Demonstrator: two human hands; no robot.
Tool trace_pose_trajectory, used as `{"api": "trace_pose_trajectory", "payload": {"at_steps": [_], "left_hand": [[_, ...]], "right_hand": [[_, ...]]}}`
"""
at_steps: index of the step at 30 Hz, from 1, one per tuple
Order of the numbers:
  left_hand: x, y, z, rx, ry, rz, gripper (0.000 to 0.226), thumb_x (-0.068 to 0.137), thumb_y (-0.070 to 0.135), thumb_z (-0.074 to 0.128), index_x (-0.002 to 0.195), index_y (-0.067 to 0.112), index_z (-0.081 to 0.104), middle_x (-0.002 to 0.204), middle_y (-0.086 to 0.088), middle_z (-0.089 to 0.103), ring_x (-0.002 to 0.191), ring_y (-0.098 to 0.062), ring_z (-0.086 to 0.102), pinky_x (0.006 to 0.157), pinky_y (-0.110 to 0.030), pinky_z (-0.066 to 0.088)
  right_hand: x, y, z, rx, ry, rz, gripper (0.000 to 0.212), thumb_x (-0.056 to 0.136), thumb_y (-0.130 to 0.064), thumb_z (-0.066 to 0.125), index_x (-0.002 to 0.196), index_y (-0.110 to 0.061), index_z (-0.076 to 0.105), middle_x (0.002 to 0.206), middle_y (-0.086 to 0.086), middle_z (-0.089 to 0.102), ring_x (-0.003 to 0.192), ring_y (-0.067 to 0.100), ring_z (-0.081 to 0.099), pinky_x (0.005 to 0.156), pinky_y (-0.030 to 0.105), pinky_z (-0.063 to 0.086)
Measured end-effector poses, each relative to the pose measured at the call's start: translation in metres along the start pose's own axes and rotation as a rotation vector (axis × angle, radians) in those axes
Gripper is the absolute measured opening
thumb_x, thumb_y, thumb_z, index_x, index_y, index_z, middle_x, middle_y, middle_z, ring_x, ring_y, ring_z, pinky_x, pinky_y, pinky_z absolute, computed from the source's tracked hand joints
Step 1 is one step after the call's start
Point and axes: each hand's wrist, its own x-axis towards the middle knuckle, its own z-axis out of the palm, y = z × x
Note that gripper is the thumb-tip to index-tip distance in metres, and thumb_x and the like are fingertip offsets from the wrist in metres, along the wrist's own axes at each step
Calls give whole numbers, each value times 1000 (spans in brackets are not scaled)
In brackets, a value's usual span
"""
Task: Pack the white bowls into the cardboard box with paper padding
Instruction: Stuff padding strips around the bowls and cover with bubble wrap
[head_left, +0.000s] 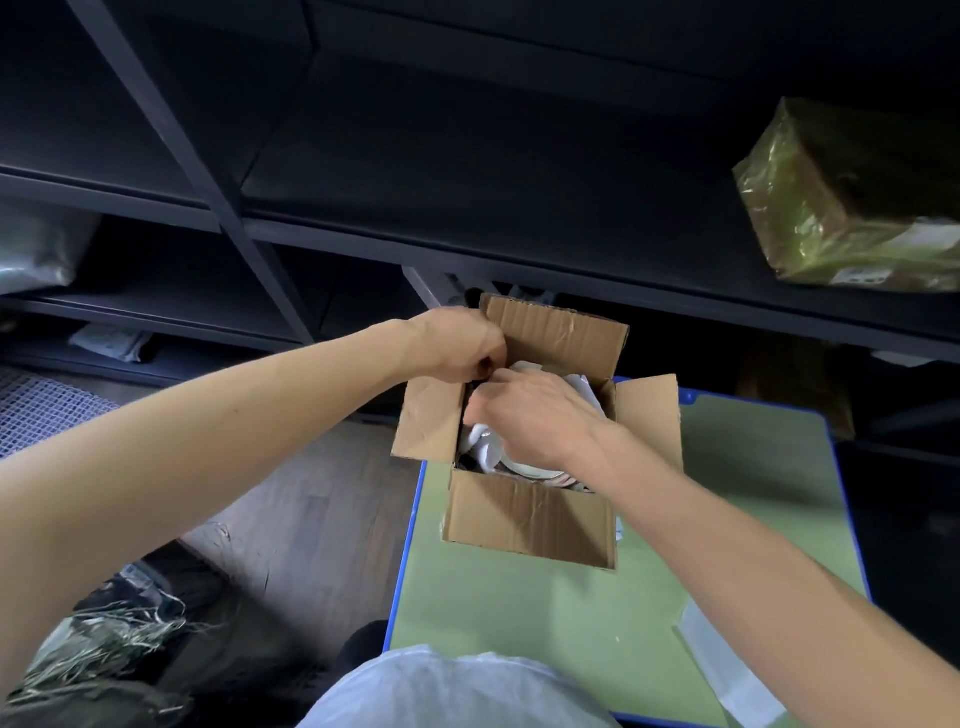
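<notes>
Though open, cardboard box (524, 519): bowl (530, 469) mostly hidden.
Left hand (457, 343): fingers curled, hold unclear.
Right hand (535, 415): fingers hidden.

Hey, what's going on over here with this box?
A person is packing an open cardboard box on the green table. The right hand is inside it, curled into crumpled white paper; a bowl shows its rim near the front wall. The left hand is curled at the box's far left corner; what it holds is hidden.
</notes>
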Motion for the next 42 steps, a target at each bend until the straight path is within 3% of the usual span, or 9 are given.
{"api": "trace_pose_trajectory", "payload": {"at_steps": [4,8,13,17,20,25,31,36,42], "left_hand": [[-8,-4,9,-12,-4,-77,19,93,26,51,97,29,69,81,9,61,79,-19,59,69,-33,50],[-10,-8,9,-11,-18,-96,25,97,34,44,93,29,69,90,6,66,85,-21,62,78,-38,55],[-11,-8,14,-39,-76,-129,26,98,33,40,90,26,63,90,2,65,86,-23,61,78,-37,52],[-11,-8,14,-100,-78,-136,23,98,29,41,83,25,58,80,3,59,77,-21,56,67,-32,43],[-16,-8,14,-153,-36,-124,21,98,26,43,83,24,58,74,6,55,78,-21,57,71,-35,48],[-35,-5,26,-279,194,-152,23,96,28,47,105,29,68,94,7,69,85,-19,63,74,-38,54],[-33,-3,27,-157,291,-205,24,97,31,46,100,32,70,94,9,67,89,-19,64,72,-37,56],[-20,4,19,-12,126,-223,26,100,33,42,90,27,65,77,7,51,76,-21,57,65,-33,49],[-9,-3,-1,-83,-65,-162,25,97,27,45,78,23,61,78,3,60,79,-21,60,69,-34,50]], "right_hand": [[14,-1,-5,-124,-65,-59,26,78,-7,60,94,-26,66,86,-8,55,94,19,53,71,31,37],[13,1,5,-183,-66,11,22,89,-15,57,108,-25,61,105,-4,61,102,22,51,72,30,31],[16,-4,11,-267,50,115,32,93,-13,50,124,-21,58,107,1,61,101,25,52,73,32,31],[15,-7,14,-282,65,61,28,92,-9,50,117,-18,60,107,2,61,104,26,50,82,34,35],[17,-4,13,-248,38,10,25,90,-10,51,113,-18,60,108,1,61,105,25,48,86,33,36],[7,12,5,15,-31,15,49,81,-3,51,123,-26,57,118,-5,58,103,21,45,83,35,47],[14,8,8,-63,-22,-19,34,83,-12,54,112,-28,64,109,-4,59,100,22,47,84,32,37],[14,-7,15,-191,59,5,26,79,-15,53,104,-16,60,103,3,62,98,27,49,83,38,34],[1,-7,22,-53,142,106,35,77,-9,49,111,-15,53,104,6,59,92,29,54,78,37,40]]}}
